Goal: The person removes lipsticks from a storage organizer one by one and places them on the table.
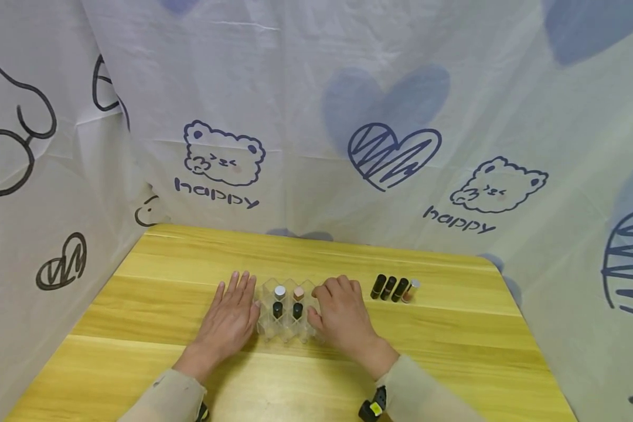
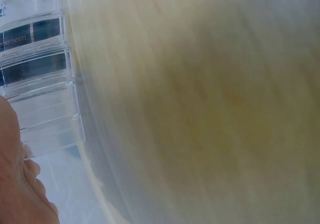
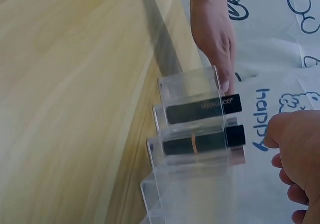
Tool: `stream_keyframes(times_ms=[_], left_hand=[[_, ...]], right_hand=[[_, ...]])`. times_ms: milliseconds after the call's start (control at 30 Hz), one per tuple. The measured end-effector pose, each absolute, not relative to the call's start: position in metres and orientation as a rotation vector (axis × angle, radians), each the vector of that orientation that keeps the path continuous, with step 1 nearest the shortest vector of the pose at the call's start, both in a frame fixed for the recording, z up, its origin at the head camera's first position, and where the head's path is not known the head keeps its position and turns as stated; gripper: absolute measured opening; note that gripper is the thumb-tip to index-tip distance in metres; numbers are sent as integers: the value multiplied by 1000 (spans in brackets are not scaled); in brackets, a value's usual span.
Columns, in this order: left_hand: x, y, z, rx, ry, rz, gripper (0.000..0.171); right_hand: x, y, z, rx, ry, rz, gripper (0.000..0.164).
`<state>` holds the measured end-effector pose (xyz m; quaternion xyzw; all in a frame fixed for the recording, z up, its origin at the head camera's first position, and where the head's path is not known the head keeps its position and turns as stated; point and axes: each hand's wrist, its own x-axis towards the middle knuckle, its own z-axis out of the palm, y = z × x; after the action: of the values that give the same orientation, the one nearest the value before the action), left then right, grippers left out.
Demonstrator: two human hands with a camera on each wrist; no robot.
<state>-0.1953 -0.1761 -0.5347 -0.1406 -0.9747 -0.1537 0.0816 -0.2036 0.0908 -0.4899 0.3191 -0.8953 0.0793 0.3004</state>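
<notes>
A clear plastic lipstick organizer [image 1: 272,334] stands on the wooden table, its compartments in zigzag rows. Two black lipsticks [image 1: 278,309] stand upright in its front part. Behind them are a white-capped tube [image 1: 280,292] and a pinkish-capped tube [image 1: 298,293]. My left hand [image 1: 229,319] lies along the organizer's left side, fingers straight, thumb at its wall. At the right end, my right hand [image 1: 345,313] hovers with loosely bent fingers, partly covering the organizer. Nothing shows in its grasp in the right wrist view, where the fingers [image 3: 295,159] appear apart from the lipsticks [image 3: 200,109].
To the right of my right hand, three black lipsticks [image 1: 389,288] lie in a row with a pinkish, silver-capped tube [image 1: 410,291]. The yellow wooden table [image 1: 453,340] is bordered by a white printed cloth [image 1: 306,193] at the back and sides.
</notes>
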Motion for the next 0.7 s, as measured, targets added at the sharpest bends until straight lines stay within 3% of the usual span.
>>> stream_keyframes(times_ms=[700], left_hand=[[-195,-175,-534,-410,-2906,-484,61]], right_hand=[[-202,70,-507,821,-2463,177,24]])
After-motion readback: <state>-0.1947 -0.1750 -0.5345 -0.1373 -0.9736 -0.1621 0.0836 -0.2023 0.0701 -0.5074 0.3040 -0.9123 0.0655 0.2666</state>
